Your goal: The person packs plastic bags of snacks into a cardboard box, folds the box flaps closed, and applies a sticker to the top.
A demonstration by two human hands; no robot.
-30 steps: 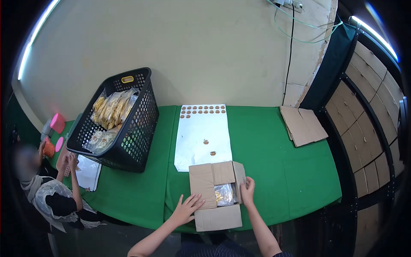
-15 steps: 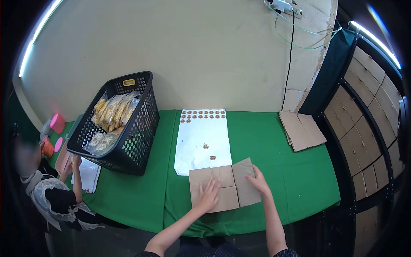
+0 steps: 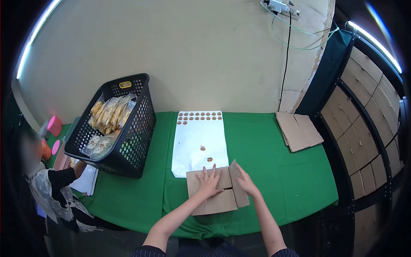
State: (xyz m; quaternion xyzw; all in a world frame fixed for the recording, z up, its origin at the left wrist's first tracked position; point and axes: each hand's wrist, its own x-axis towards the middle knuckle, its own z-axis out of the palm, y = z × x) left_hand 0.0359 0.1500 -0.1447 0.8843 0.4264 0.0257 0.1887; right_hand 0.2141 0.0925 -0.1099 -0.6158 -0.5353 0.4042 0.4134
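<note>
A brown cardboard box point(image 3: 214, 203), folded low, lies at the table's front edge, its top flaps meeting at a seam with a small dark gap. My left hand point(image 3: 209, 185) rests on the top flaps, fingers spread and holding nothing. At the box's right side, my right hand point(image 3: 247, 182) grips the raised side flap point(image 3: 238, 190), thumb on its inner face; some fingers are hidden. Just beyond the box lies a white sheet point(image 3: 199, 137) with rows of small round brown stickers at its far end and two loose ones lower down.
A black perforated basket point(image 3: 139, 128) of bagged snacks stands at left. Flattened cardboard point(image 3: 299, 132) lies back right. A co-worker's arm point(image 3: 79, 168) is beside the basket near papers point(image 3: 87, 182). Racks of cartons point(image 3: 359, 128) line the right; a cable point(image 3: 286, 64) hangs on the wall.
The right flap has been lifted and folded inward, my right hand moving left with it. My left hand has shifted slightly up the box. The co-worker's arm has moved closer to the basket.
</note>
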